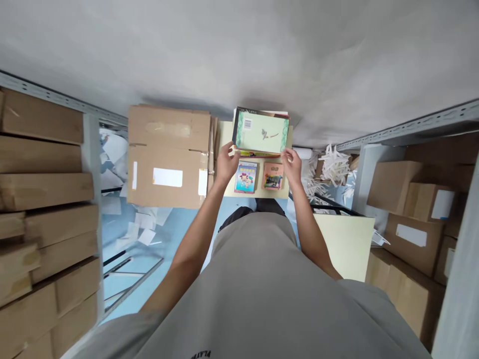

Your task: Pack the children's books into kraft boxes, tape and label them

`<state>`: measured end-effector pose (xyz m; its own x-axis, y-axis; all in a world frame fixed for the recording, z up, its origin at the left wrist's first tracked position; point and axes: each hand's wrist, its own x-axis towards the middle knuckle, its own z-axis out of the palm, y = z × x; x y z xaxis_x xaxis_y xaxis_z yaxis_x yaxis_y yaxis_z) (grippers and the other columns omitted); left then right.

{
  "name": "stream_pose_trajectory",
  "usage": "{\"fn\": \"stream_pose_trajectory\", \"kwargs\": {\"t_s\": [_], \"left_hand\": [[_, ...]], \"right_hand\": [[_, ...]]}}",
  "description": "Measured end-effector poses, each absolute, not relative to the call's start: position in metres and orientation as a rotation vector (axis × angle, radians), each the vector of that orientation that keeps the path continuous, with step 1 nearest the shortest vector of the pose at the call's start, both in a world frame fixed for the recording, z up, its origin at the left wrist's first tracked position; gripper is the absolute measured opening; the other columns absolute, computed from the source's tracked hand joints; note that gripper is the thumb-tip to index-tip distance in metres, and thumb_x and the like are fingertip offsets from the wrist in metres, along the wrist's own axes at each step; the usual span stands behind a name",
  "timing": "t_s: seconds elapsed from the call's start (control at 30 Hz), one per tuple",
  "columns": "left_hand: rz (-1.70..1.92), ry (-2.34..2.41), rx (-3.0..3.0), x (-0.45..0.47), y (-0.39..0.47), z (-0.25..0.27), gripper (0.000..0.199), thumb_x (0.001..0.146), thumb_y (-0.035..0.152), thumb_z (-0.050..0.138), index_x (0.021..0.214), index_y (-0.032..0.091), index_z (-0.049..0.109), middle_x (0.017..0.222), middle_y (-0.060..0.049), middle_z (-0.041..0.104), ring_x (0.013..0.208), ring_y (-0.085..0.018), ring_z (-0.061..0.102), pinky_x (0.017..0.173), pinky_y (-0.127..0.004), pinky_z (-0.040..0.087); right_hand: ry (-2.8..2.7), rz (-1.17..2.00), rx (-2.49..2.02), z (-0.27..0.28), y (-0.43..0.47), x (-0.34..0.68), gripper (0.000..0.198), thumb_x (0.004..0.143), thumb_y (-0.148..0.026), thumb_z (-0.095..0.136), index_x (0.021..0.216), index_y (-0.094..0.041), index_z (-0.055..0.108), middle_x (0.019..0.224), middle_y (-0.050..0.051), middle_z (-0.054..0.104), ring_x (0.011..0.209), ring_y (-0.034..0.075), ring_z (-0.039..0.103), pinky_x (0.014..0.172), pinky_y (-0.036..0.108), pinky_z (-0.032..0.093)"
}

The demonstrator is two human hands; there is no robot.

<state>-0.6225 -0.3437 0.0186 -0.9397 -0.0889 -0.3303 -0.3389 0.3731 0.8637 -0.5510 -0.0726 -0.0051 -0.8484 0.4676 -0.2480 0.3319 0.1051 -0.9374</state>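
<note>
A pale green book (262, 133) with a barcode and a small drawing lies at the top of a stack at the far side of a cream tabletop (258, 194). My left hand (228, 162) has its fingers closed on the book's near left corner. At the near right corner, my right hand (292, 164) pinches the same book between thumb and fingers. Edges of other books (258, 154) show beneath it. Between my forearms lie a small blue book (246, 177) with cartoon figures and a small pink-orange book (273, 176) with a dark picture.
Flattened cardboard boxes (168, 164) stand left of the books. Shelves on both sides hold brown cartons (48, 189). White paper strips (333, 164) are heaped at the right, and loose sheets (144, 227) litter the blue floor. A grey wall (239, 55) rises behind the table.
</note>
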Motion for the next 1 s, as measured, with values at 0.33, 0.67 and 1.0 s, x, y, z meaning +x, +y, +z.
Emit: {"fn": "stream_pose_trajectory", "kwargs": {"t_s": [0.33, 0.67, 1.0], "left_hand": [[1.426, 2.515, -0.308, -0.664, -0.324, -0.015, 0.064, 0.097, 0.026, 0.081, 0.159, 0.014, 0.073, 0.159, -0.021, 0.077, 0.151, -0.040, 0.071, 0.136, -0.054, 0.054], [1.425, 2.516, -0.263, -0.658, -0.321, -0.010, 0.063, 0.101, 0.025, 0.075, 0.162, 0.012, 0.070, 0.155, -0.022, 0.078, 0.144, -0.040, 0.075, 0.130, -0.056, 0.059], [1.479, 2.455, -0.329, -0.572, -0.309, 0.000, 0.057, 0.099, 0.018, 0.070, 0.157, 0.018, 0.072, 0.159, -0.019, 0.078, 0.138, -0.035, 0.078, 0.118, -0.049, 0.067]], "right_hand": [[-2.480, 1.618, -0.890, -0.037, -0.054, -0.612, 0.054, 0.104, -0.062, 0.075, 0.138, -0.020, 0.084, 0.119, 0.014, 0.080, 0.106, 0.028, 0.073, 0.112, 0.047, 0.063], [-2.539, 1.509, -0.795, -0.049, -0.050, -0.607, 0.069, 0.111, -0.069, 0.061, 0.150, -0.018, 0.085, 0.122, 0.018, 0.079, 0.108, 0.030, 0.075, 0.109, 0.046, 0.064], [-2.155, 1.990, -0.891, -0.037, -0.049, -0.528, 0.092, 0.086, -0.086, 0.078, 0.148, -0.017, 0.085, 0.141, 0.018, 0.087, 0.122, 0.034, 0.079, 0.110, 0.046, 0.065]]}}
